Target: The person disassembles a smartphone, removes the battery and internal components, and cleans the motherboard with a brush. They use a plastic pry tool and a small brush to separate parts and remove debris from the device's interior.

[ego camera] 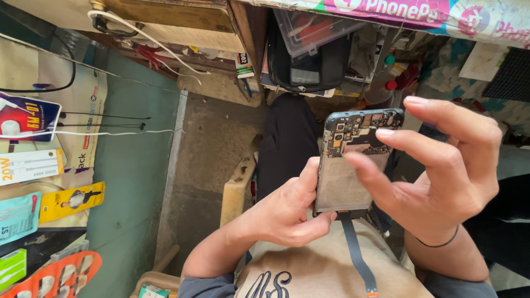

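Nearest the camera, the right hand (441, 171) hangs spread over an opened smartphone (350, 165), its index fingertip reaching toward the bare back just below the circuit board (361, 129); it grips nothing. The left hand (290, 212) is closed around the phone's lower left edge, thumb along the side, holding it upright above the lap so the exposed board faces the person. A grey flex ribbon cable (356, 254) dangles from the phone's bottom edge down over the shirt. Further off, under the tabletop edge, a clear plastic box (309, 27) sits on a black pouch (306, 66); small parts seem to lie inside, too blurred to name. Packaged accessories (33, 165) hang at the left.
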